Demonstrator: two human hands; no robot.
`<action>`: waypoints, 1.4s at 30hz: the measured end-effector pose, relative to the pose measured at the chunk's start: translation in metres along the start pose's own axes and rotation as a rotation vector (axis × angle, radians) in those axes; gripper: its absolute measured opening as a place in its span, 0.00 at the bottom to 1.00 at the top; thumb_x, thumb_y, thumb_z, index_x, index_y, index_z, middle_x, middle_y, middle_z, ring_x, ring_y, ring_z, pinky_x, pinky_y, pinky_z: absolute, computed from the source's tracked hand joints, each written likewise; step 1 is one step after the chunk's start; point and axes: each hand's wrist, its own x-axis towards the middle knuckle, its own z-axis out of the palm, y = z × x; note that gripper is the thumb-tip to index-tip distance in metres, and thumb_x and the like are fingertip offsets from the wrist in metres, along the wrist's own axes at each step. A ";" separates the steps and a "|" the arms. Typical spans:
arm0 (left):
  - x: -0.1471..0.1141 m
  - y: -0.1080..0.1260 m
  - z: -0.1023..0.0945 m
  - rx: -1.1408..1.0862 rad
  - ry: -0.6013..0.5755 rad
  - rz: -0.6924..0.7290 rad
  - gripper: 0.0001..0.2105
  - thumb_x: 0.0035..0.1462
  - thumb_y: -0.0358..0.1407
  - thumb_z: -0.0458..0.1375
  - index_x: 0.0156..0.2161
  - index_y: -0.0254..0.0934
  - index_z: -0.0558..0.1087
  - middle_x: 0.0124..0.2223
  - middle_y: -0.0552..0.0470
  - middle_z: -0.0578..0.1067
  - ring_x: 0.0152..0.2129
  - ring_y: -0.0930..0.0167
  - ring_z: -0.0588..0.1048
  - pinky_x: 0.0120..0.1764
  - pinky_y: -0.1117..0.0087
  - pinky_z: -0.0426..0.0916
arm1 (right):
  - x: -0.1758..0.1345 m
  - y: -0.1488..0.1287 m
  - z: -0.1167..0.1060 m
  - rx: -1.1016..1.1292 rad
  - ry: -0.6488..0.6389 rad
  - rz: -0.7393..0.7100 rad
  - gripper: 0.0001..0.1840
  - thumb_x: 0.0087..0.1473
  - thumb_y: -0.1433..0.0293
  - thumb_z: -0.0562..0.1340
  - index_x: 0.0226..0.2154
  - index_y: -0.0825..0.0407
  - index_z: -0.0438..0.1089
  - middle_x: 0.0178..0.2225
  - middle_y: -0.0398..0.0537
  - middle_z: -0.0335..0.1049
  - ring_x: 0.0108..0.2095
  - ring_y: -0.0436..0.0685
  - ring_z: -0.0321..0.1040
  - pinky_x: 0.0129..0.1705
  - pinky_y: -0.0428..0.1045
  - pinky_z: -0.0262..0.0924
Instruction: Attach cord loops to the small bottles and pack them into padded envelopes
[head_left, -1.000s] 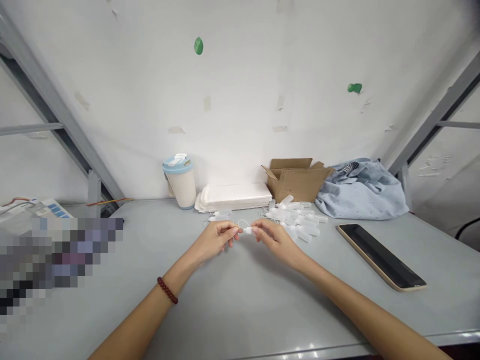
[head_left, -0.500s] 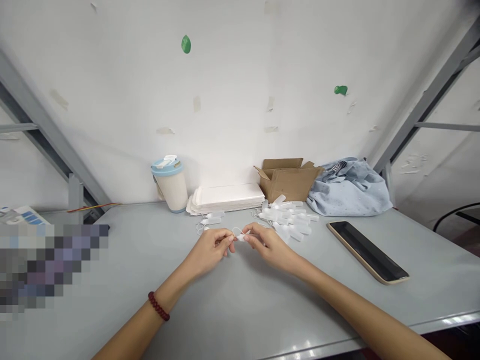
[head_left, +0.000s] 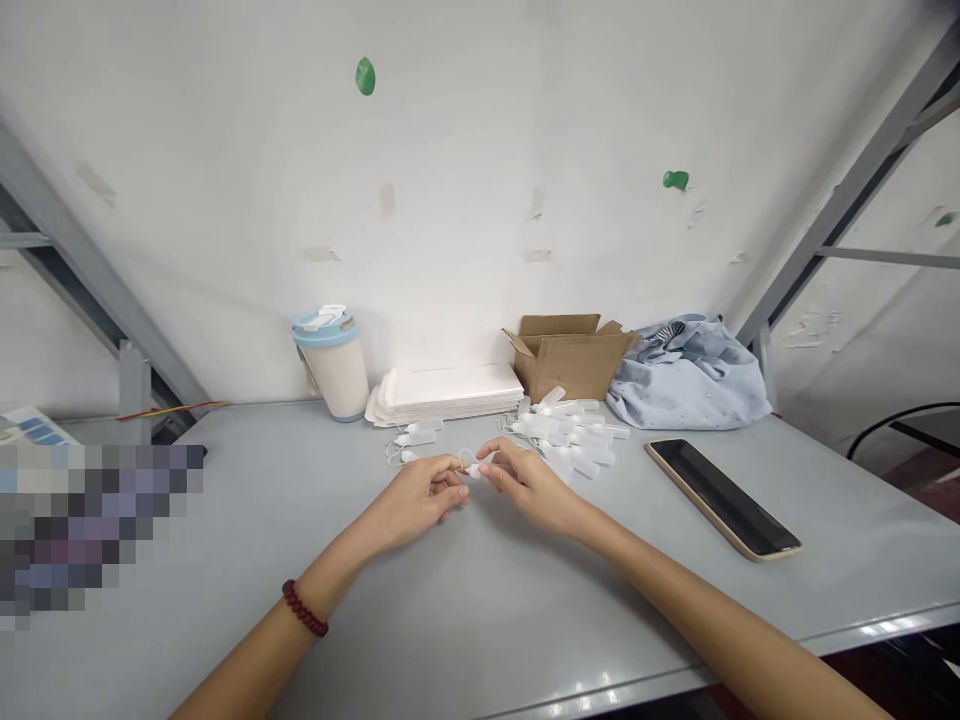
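Observation:
In the head view, my right hand [head_left: 529, 485] pinches a small white plastic tube [head_left: 474, 470] with a thin white string loop. Most of the tube is hidden by the fingers. My left hand [head_left: 424, 490] is just left of it, thumb apart from the forefinger, with the forefinger's tip at the tube's end. Behind my left hand lie several similar tubes [head_left: 418, 438] with string loops. A pile of more translucent white tubes [head_left: 577, 440] spreads behind and to the right of my right hand.
A stack of white cards or envelopes [head_left: 450, 390], a lidded cup [head_left: 335, 375], an open cardboard box [head_left: 577, 365] and a pale blue cloth [head_left: 690, 385] stand along the wall. On the right lies a phone [head_left: 724, 495]. A blurred patch covers the grey table's [head_left: 480, 620] left side.
The left thumb has moved away from the forefinger, loosening its pinch. My right hand still holds the tube. The whole view has shifted slightly.

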 end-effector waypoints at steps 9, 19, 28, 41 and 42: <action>0.000 0.000 -0.002 0.038 0.036 0.046 0.13 0.58 0.44 0.47 0.34 0.37 0.67 0.29 0.54 0.71 0.20 0.75 0.68 0.27 0.72 0.63 | 0.001 0.001 -0.002 0.061 0.003 0.030 0.15 0.60 0.57 0.49 0.42 0.51 0.58 0.18 0.33 0.51 0.20 0.49 0.48 0.24 0.45 0.44; -0.017 -0.013 -0.063 0.277 0.008 -0.138 0.12 0.50 0.41 0.52 0.21 0.37 0.66 0.21 0.56 0.67 0.20 0.72 0.66 0.25 0.73 0.59 | 0.018 0.038 -0.042 -0.663 0.295 0.129 0.12 0.55 0.71 0.58 0.43 0.53 0.62 0.42 0.52 0.65 0.41 0.58 0.64 0.37 0.49 0.57; -0.013 -0.015 -0.056 0.261 -0.002 -0.151 0.10 0.52 0.41 0.50 0.24 0.38 0.63 0.23 0.57 0.67 0.20 0.73 0.66 0.26 0.73 0.59 | 0.019 0.049 -0.048 -0.820 0.232 0.127 0.12 0.52 0.78 0.59 0.40 0.55 0.69 0.43 0.55 0.66 0.45 0.62 0.61 0.41 0.51 0.58; -0.016 -0.027 -0.074 0.507 0.081 -0.299 0.13 0.50 0.44 0.50 0.22 0.37 0.66 0.22 0.53 0.71 0.21 0.69 0.68 0.27 0.72 0.58 | 0.020 0.048 -0.041 -0.893 0.245 0.079 0.11 0.51 0.78 0.58 0.38 0.54 0.70 0.39 0.57 0.69 0.42 0.64 0.62 0.41 0.54 0.57; -0.014 -0.029 -0.072 0.550 0.139 -0.310 0.13 0.50 0.44 0.50 0.24 0.37 0.68 0.24 0.52 0.72 0.23 0.68 0.69 0.27 0.71 0.59 | 0.020 0.048 -0.041 -0.879 0.263 0.078 0.12 0.51 0.78 0.57 0.39 0.54 0.70 0.39 0.57 0.69 0.42 0.64 0.62 0.41 0.54 0.57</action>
